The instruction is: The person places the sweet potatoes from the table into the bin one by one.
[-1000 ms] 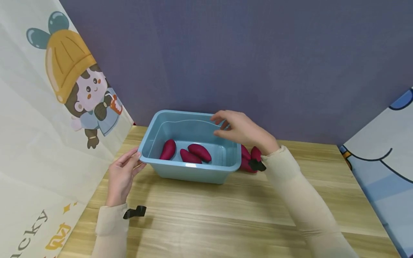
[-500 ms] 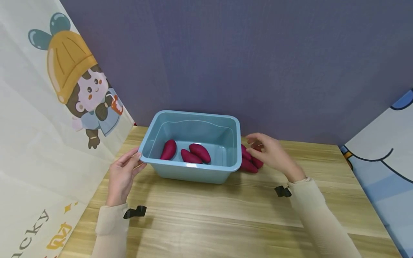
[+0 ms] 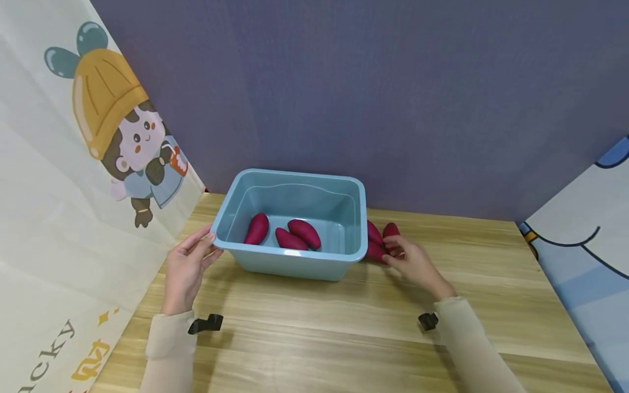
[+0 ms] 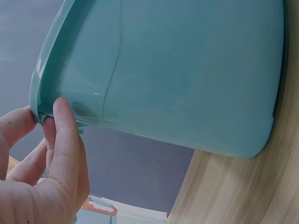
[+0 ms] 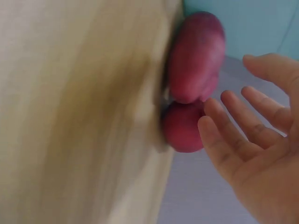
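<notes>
A light blue plastic bin [image 3: 295, 267] stands on the wooden table with 3 purplish-red sweet potatoes [image 3: 256, 228] lying inside. My left hand [image 3: 185, 267] pinches its near left rim; the left wrist view shows the thumb and fingers [image 4: 65, 144] on either side of that rim. Just right of the bin, several more sweet potatoes [image 3: 375, 253] lie close together, partly hidden by its wall. My right hand [image 3: 413, 265] reaches over this group, fingers apart and loosely bent. In the right wrist view the fingertips come right up to the sweet potatoes [image 5: 183, 128], with nothing in the palm.
A dark blue-grey cloth wall [image 3: 393, 109] rises directly behind the table. At the left hangs a white curtain [image 3: 59, 229] with a cartoon figure, and another printed curtain [image 3: 580, 245] borders the right edge. The wooden tabletop [image 3: 319, 338] extends toward me.
My right hand has moved from above the bin to the right and down to the sweet potatoes beside it. The left hand and the bin stay in place.
</notes>
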`<action>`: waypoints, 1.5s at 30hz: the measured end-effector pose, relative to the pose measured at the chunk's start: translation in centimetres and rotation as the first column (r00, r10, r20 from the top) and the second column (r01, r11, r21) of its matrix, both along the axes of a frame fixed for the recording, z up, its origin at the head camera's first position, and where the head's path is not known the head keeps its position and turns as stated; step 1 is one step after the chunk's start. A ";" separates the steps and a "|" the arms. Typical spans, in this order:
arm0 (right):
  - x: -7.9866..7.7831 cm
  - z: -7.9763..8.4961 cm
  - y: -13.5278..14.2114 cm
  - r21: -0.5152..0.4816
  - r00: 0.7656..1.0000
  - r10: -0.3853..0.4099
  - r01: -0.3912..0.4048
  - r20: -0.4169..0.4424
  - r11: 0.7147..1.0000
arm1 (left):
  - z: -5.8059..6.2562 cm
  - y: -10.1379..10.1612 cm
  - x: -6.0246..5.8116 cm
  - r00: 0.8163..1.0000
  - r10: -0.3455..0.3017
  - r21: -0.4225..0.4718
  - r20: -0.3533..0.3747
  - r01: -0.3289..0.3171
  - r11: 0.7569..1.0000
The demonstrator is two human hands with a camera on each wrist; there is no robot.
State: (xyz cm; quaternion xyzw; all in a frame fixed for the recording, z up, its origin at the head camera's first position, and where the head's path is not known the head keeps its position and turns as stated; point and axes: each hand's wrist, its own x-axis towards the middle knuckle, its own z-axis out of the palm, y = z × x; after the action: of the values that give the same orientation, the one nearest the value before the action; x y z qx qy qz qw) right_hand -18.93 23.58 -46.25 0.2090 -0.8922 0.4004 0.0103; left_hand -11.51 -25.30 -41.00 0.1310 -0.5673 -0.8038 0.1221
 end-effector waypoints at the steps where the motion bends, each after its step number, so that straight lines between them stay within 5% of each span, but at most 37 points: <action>1: 0.0 -0.3 0.1 0.007 1.000 -0.004 0.004 -0.003 1.000 | 0.0 0.0 0.0 1.000 0.000 0.000 0.000 0.000 1.000; 18: 0.2 -2.8 -0.2 0.113 1.000 -0.031 0.031 0.002 0.993 | -0.3 0.0 -0.1 1.000 0.010 -0.007 0.008 -0.010 1.000; 30: 0.0 -3.6 -0.2 -0.061 0.987 -0.097 0.105 0.129 0.993 | -0.2 0.0 -0.1 1.000 0.009 -0.010 0.000 -0.009 1.000; 45: 0.3 -3.5 -0.3 -0.008 0.970 -0.195 0.198 0.147 0.980 | -0.1 0.0 -0.1 1.000 0.005 -0.011 -0.003 -0.005 1.000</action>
State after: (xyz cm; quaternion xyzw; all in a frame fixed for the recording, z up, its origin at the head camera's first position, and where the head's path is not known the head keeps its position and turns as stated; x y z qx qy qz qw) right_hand -18.63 23.29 -49.70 0.0900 -0.9023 0.4214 -0.0127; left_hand -11.62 -25.29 -41.15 0.1306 -0.5714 -0.8004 0.1259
